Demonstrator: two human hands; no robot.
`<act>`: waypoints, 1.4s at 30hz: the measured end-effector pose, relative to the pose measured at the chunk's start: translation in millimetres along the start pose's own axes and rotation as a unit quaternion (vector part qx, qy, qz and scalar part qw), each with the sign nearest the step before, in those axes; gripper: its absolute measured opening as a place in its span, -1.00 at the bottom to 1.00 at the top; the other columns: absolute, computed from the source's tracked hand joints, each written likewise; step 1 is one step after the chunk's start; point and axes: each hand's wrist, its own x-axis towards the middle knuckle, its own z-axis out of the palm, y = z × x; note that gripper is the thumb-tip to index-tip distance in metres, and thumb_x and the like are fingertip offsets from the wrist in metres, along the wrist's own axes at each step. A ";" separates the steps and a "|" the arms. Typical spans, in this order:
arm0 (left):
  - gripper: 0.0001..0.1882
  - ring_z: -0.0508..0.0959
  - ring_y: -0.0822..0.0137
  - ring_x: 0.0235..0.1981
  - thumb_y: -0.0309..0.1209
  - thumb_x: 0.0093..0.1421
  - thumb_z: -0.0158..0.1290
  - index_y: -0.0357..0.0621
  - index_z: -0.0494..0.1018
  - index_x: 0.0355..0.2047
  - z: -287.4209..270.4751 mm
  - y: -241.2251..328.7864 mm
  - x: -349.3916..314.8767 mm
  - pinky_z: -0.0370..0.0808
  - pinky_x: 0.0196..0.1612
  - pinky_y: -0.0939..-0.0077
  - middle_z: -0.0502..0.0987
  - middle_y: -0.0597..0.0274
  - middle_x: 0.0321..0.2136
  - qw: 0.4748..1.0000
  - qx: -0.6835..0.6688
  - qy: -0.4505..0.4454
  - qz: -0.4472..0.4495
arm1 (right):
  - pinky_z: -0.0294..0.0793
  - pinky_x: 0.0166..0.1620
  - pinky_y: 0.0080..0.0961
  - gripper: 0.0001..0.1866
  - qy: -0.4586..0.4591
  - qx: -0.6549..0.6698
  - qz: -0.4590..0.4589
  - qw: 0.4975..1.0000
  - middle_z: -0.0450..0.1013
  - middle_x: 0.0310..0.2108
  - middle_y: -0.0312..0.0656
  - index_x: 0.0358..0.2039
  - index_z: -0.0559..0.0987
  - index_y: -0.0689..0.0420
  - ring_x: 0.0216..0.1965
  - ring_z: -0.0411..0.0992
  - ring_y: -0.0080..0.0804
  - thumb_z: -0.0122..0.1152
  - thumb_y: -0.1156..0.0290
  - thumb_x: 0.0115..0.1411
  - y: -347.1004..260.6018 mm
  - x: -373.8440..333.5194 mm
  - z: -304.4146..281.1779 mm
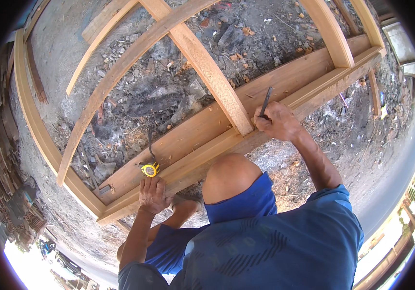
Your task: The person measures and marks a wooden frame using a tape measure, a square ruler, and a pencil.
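Note:
My right hand [279, 121] is closed around a slim dark pencil [265, 100], its upper end sticking up above the fist. That fist rests at the long wooden rail [188, 165], just right of where a crossbar [212, 82] meets it. Farther left, my left hand [153, 195] lies on the rail's near edge, fingers stretched out and holding nothing. Just beyond its fingertips sits a yellow tape measure [150, 169] with a dark strap. Under the rail's far side runs a wide plank [193, 130]. The pencil's lower end is hidden by my hand.
The wooden frame has a left side rail [38, 125], a right crosspiece [330, 36] and a loose curved-looking strip [106, 87] across it. Rubble and wood chips cover the ground [149, 96]. Stacked boards [2, 145] stand far left. My bent knee [231, 179] is close to the rail.

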 end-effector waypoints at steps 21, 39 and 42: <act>-0.45 0.46 -0.10 -0.17 0.02 0.03 0.24 -0.18 0.43 -0.18 1.5 -0.2 0.4 0.37 -0.13 -0.04 0.45 0.01 -0.22 1.000 0.000 0.008 0.005 | 0.50 -0.18 -0.11 -0.85 -0.003 -0.006 0.008 1.000 0.53 -0.50 0.05 -0.44 0.62 0.08 -0.34 0.54 0.10 0.13 0.33 0.09 2.8 1.2 0.4; -0.38 0.46 -0.11 -0.14 -0.12 -0.15 0.35 -0.17 0.43 -0.13 5.8 -4.0 -5.7 0.35 -0.11 -0.07 0.46 0.01 -0.19 1.000 -0.007 -0.005 -0.005 | 0.51 -0.18 -0.05 -0.75 0.013 -0.022 0.002 1.000 0.53 -0.48 0.14 -0.45 0.62 0.15 -0.33 0.54 0.18 0.14 0.24 0.15 2.2 5.1 1.3; -0.34 0.46 -0.12 0.00 -0.11 -0.21 0.39 -0.08 0.45 -0.11 5.6 -1.6 -6.3 0.36 0.05 -0.16 0.47 0.04 -0.11 0.999 -0.007 -0.029 -0.012 | 0.51 -0.21 -0.02 -0.75 0.051 -0.013 -0.026 0.998 0.53 -0.51 0.13 -0.46 0.63 0.16 -0.37 0.54 0.18 0.15 0.24 0.14 16.6 -2.0 4.6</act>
